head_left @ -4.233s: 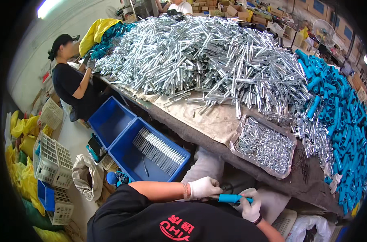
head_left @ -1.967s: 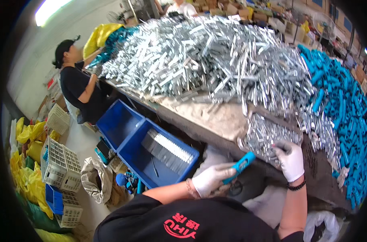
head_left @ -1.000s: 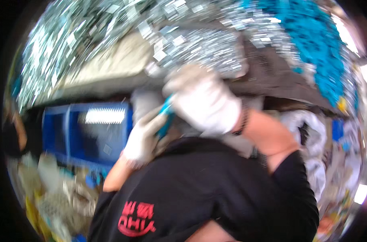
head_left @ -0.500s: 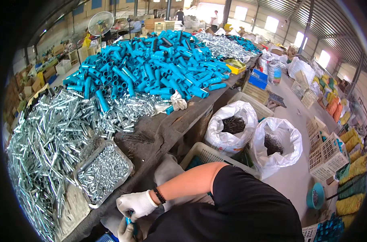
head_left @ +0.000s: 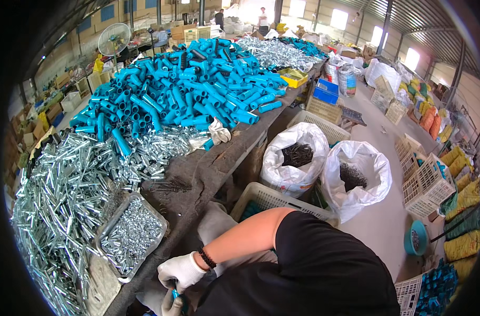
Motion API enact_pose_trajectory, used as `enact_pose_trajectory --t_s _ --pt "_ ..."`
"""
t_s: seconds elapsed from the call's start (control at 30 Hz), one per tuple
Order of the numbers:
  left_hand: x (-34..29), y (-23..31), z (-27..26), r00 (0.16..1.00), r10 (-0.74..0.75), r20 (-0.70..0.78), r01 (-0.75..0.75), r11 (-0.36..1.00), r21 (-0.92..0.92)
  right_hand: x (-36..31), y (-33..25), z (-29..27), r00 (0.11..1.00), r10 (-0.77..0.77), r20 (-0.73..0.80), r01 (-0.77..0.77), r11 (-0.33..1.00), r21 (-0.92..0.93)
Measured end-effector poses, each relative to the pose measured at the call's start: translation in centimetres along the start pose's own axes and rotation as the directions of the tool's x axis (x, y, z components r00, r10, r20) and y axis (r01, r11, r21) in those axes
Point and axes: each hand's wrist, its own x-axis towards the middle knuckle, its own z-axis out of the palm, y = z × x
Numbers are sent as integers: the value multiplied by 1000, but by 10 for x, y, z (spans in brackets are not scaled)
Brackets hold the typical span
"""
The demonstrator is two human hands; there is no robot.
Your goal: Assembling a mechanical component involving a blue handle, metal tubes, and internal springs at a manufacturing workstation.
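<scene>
Low in the picture, beside the table edge, both of my hands are together in white gloves. My left hand point(head_left: 170, 304), partly cut off by the lower edge, is closed around a teal plastic tube point(head_left: 175, 294). My right hand point(head_left: 181, 270), with a dark beaded bracelet at its wrist, is closed over the tube's upper end; whether its fingers pinch a small part is hidden. Just up and left of the hands lies a clear tray point(head_left: 160, 243) of small silvery metal pieces point(head_left: 132, 229). Loose silvery metal rods point(head_left: 66, 200) spread left of it.
A large heap of teal tubes point(head_left: 171, 89) covers the table point(head_left: 208, 168) farther back. Dark springs lie beside the tray. To the right stand two white sacks point(head_left: 288, 174) of metal parts and cream crates point(head_left: 428, 184). People and a fan point(head_left: 114, 39) are in the background.
The view has shifted, so the table and heaps sit farther left. My hands stay together at the teal tube, with my right hand's grip slightly changed.
</scene>
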Motion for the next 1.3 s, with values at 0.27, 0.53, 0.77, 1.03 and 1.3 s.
enact_pose_trajectory --t_s 0.27,0.53,0.77,1.03,1.3 --pt "-6 1 -19 994 18 105 -29 995 100 5 -13 -12 972 78 223 -57 993 -100" --pt "-10 -16 -46 959 173 224 -236 926 295 27 -32 6 890 -283 358 417 822 -388" --pt "0 -14 -56 991 -7 133 -29 964 265 35 -58 -26 878 -337 341 467 761 -450" --pt "0 19 -38 995 -51 -87 -37 612 -790 42 22 -96 945 -28 -326 -167 816 -553" --pt "24 58 -31 943 -132 -304 -137 681 -719 83 43 -96 1000 -12 -29 -10 767 -641"
